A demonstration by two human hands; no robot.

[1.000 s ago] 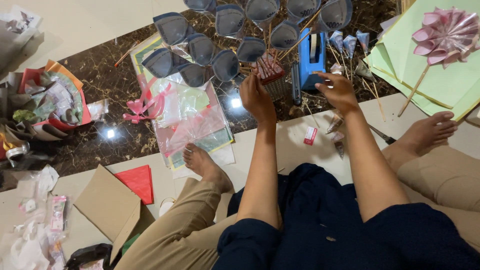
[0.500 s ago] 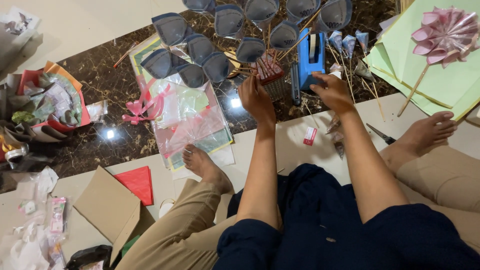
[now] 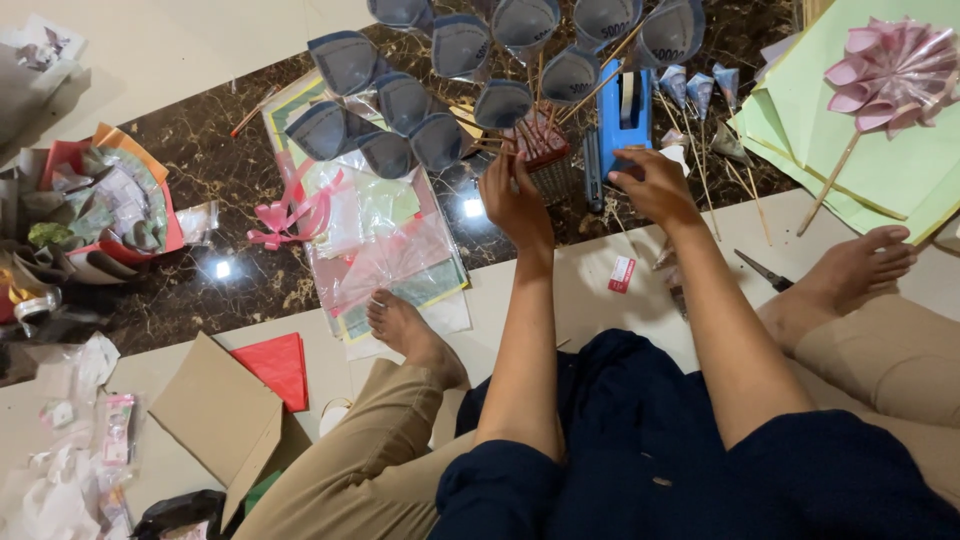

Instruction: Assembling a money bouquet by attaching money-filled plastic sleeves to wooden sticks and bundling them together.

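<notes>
We saw the left hand closed around the wooden sticks of a bouquet of folded blue banknote cones, which fanned toward eleven and twelve o'clock; the topmost cones were cut off by the frame. The bunch's base, beside a small red basket, was partly hidden. The right hand, at one o'clock, rested on a blue tape dispenser; we could not tell whether its fingers gripped. A pink paper flower lay at two o'clock.
</notes>
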